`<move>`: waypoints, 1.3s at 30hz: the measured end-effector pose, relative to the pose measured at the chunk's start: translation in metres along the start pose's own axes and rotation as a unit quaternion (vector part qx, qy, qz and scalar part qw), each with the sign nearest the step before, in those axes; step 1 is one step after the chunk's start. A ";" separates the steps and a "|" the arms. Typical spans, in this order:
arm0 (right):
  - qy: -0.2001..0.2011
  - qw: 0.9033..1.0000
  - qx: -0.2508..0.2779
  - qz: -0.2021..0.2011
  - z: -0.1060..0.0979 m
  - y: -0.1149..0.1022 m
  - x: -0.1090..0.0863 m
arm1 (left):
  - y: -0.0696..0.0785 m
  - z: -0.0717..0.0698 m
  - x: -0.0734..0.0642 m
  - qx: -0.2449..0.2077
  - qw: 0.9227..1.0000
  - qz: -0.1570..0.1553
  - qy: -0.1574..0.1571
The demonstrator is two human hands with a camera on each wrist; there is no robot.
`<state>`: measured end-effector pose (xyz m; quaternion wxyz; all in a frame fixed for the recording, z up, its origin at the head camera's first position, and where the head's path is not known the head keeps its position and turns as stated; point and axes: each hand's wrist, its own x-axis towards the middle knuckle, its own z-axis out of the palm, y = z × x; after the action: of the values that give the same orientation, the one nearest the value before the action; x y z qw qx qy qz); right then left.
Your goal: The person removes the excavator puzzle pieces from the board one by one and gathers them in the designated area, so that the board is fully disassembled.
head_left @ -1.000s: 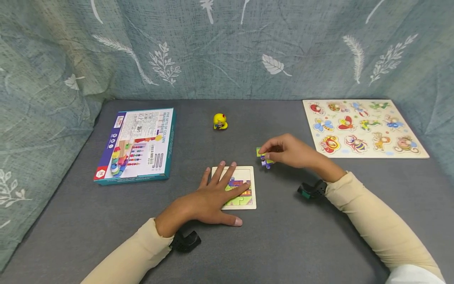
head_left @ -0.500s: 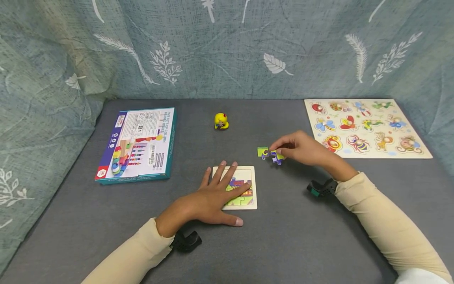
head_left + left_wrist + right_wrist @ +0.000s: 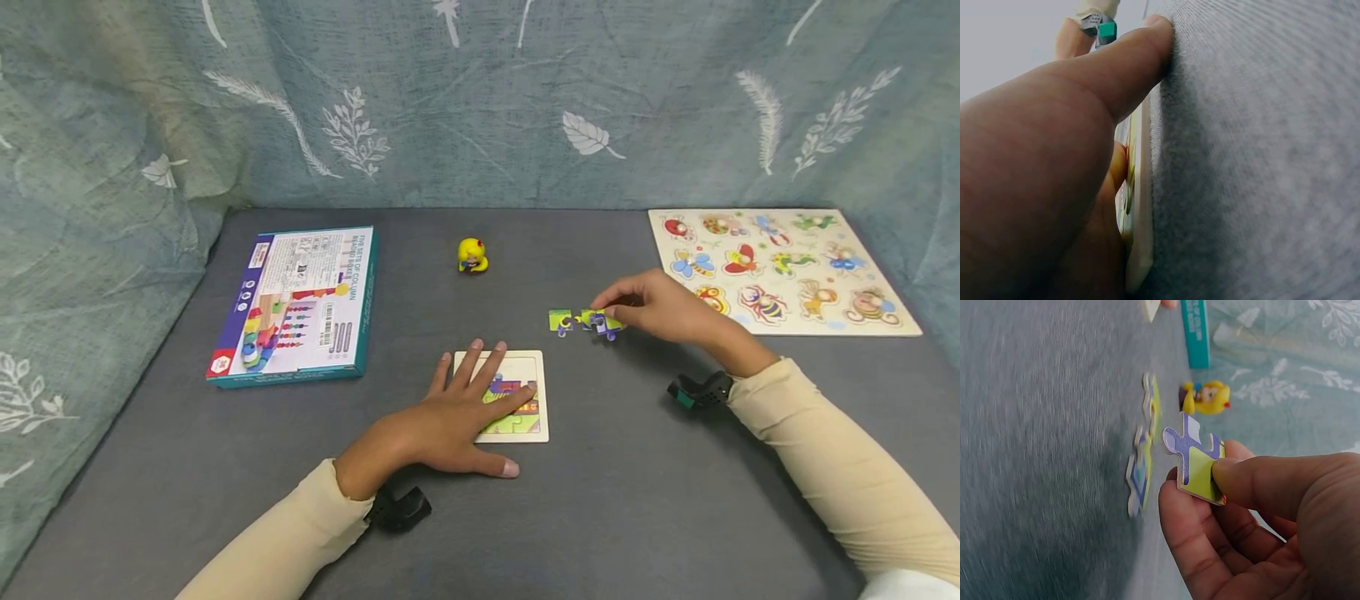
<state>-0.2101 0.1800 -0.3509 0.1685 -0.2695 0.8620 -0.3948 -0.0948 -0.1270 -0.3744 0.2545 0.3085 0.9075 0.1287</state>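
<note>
Pinching a green-and-purple jigsaw piece (image 3: 1199,474) is the right hand (image 3: 671,310); the left hand (image 3: 453,423) lies spread. Beneath: a square cream-framed puzzle (image 3: 519,423).

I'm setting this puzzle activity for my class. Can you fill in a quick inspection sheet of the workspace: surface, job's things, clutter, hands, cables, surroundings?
Surface: grey table.
Job's things: puzzle tray, partly covered, with fitted pieces showing; two loose pieces on the table beyond its right side; one held piece.
Clutter: teal-edged box at left; yellow-haired figurine at the back; animal picture board at right.
Hands: left hand spread across the tray, thumb off its edge; right hand pinches the held piece.
Cables: nothing seen.
Surroundings: blue-green curtain with white leaf prints behind and at left.
</note>
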 end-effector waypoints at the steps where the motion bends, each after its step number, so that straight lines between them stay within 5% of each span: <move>1: 0.002 1.000 -0.002 0.003 -0.002 0.002 0.000 | 0.000 0.000 0.000 -0.001 1.000 0.002 0.000; 14: 0.014 0.999 -0.035 0.026 -0.018 0.017 -0.001 | 0.002 -0.002 -0.001 0.001 1.000 0.014 0.011; 39: 0.014 0.999 -0.039 0.032 -0.011 0.019 0.000 | 0.001 0.000 0.000 -0.003 1.000 -0.004 -0.002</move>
<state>-0.2219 0.1962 -0.3584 0.1586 -0.2431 0.8870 -0.3591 -0.0938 -0.1264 -0.3742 0.2576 0.3041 0.9080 0.1296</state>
